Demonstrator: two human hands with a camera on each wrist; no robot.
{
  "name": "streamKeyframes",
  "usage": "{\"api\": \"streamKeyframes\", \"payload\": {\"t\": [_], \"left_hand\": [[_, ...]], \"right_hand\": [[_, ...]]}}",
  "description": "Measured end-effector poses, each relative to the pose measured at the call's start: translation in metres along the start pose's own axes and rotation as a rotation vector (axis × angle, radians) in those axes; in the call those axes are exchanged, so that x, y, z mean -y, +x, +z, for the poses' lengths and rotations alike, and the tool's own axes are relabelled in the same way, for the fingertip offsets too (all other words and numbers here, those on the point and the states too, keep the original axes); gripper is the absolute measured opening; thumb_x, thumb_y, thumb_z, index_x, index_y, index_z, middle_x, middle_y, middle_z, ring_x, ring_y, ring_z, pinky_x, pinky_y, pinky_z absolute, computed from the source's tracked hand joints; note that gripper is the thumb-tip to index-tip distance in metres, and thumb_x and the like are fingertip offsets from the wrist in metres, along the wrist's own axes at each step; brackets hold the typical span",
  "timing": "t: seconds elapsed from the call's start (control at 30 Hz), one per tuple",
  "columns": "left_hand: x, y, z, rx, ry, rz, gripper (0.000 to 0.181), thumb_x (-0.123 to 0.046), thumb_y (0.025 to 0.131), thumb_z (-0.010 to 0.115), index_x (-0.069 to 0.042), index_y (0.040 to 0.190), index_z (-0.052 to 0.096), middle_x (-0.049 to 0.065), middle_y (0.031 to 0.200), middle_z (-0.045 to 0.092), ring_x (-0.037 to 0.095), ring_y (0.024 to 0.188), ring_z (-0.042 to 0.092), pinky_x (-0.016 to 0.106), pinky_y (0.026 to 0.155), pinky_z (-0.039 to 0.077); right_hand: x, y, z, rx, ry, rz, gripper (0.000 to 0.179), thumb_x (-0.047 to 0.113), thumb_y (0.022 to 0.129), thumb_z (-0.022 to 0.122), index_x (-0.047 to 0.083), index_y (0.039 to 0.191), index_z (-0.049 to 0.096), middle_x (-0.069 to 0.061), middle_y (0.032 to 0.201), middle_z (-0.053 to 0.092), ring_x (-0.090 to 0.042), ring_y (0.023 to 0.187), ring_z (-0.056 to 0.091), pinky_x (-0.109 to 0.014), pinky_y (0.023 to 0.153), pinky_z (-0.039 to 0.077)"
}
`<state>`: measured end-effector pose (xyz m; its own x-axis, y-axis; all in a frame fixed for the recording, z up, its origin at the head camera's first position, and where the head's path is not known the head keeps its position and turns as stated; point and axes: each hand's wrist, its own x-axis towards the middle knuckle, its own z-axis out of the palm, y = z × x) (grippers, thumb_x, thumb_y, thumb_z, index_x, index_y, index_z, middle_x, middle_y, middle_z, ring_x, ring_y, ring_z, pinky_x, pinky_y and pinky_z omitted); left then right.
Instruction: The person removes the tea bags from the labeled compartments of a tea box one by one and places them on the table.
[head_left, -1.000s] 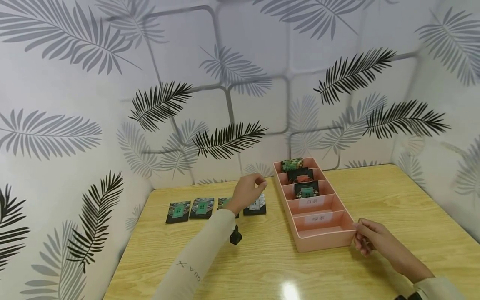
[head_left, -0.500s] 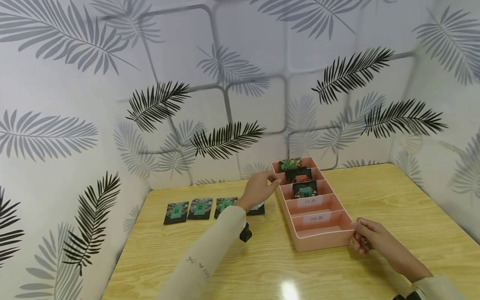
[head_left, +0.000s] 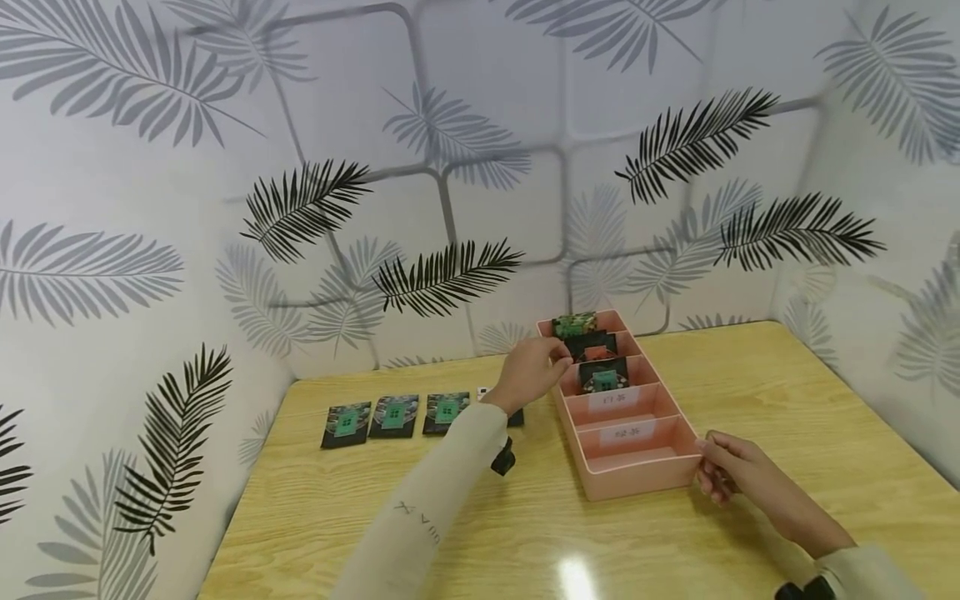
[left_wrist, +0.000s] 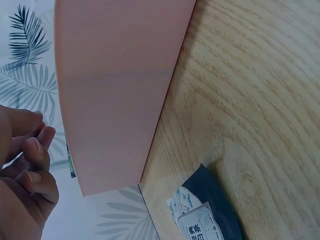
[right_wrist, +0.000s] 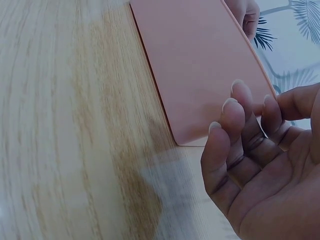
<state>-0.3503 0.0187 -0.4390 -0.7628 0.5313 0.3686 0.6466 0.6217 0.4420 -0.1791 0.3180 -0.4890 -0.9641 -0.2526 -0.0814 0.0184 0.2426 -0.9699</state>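
Observation:
A pink divided box (head_left: 641,482) stands on the table with tea sachets upright in its far compartments. My right hand (head_left: 738,471) pinches the rim at the near right corner, thumb and index finger on it. Over the far part of the left rim is my left hand (head_left: 531,368), its fingers loosely bent beside the red-labelled sachet (head_left: 596,348) and the green-labelled sachet (head_left: 604,379). In the left wrist view nothing shows between those fingertips. A white-labelled sachet (left_wrist: 202,222) lies on the table left of the box, mostly hidden behind the left wrist in the head view.
Three green-labelled sachets (head_left: 393,417) lie in a row at the left of the table (head_left: 525,533). A green sachet (head_left: 574,325) sits in the farthest compartment. White paper labels (head_left: 613,398) mark the two nearest compartments. A leaf-patterned wall covering (head_left: 510,208) rises behind the table.
My left hand has moved right, from above the white-labelled sachet to the box's left rim near the upright sachets. The right hand keeps its pinch on the corner. The view has shifted slightly.

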Motion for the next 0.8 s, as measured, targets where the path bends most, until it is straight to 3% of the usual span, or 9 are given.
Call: {"api": "streamKeyframes", "payload": {"t": [0.33, 0.8], "left_hand": [[-0.001, 0.012, 0.012, 0.002, 0.094, 0.017, 0.008, -0.024, 0.091, 0.066, -0.019, 0.092, 0.072, -0.011, 0.08, 0.066, -0.001, 0.066, 0.055, 0.018, 0.06, 0.046], [-0.006, 0.021, 0.023, 0.044, 0.192, 0.014, 0.014, -0.027, 0.089, 0.069, -0.02, 0.099, 0.075, -0.009, 0.086, 0.064, 0.004, 0.074, 0.056, 0.022, 0.065, 0.048]], "right_hand": [[0.002, -0.002, -0.001, 0.011, 0.02, 0.021, 0.047, 0.037, 0.104, 0.037, -0.007, 0.089, 0.042, -0.011, 0.074, 0.058, -0.018, 0.058, 0.054, -0.038, 0.055, 0.05], [0.004, -0.001, -0.001, 0.006, 0.014, 0.035, 0.05, 0.041, 0.103, 0.037, -0.007, 0.092, 0.046, -0.011, 0.075, 0.059, -0.017, 0.058, 0.054, -0.039, 0.056, 0.05]]}}
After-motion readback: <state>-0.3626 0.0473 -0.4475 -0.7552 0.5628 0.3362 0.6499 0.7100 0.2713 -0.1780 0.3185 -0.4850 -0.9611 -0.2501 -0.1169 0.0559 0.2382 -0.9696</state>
